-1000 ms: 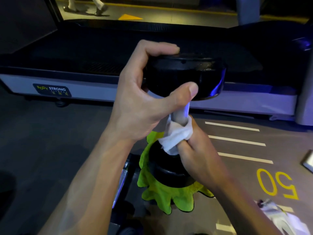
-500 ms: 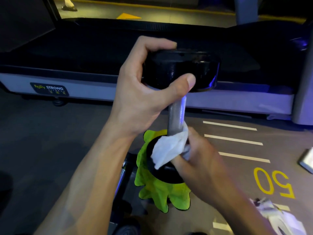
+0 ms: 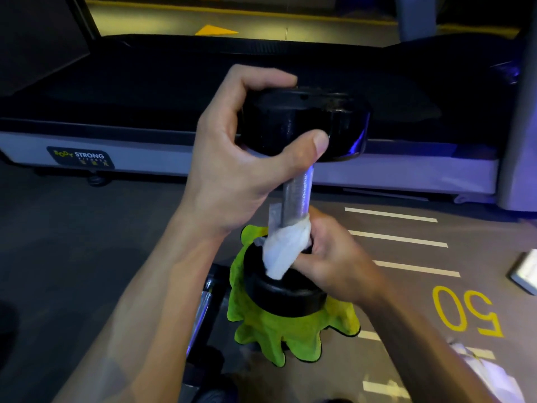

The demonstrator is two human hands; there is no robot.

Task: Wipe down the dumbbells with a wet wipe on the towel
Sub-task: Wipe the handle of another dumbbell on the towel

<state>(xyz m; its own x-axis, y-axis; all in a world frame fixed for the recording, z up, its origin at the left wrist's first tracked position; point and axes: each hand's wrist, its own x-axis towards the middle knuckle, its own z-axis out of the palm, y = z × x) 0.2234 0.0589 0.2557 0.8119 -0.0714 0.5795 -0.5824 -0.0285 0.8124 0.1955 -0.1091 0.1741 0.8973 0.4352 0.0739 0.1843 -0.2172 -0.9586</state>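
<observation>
Standing on end at the centre of the frame, the dumbbell has its lower head planted on the green towel spread on the floor, probably so the weight stays off the ground and the bar is free all round for wiping. The left hand grips the upper head, thumb across the near rim and fingers curled over the top edge, which looks meant to keep the weight upright and stop it tipping. Just below, the right hand holds the white wet wipe wrapped round the foot of the metal bar, fingers closed about it right above the lower head. The bare bar above the wipe gleams under blue light. My guess is the bar is the part being cleaned now. A second dumbbell lies in shadow just left of the towel. A treadmill crosses the upper frame, and crumpled white material sits at the lower right.
</observation>
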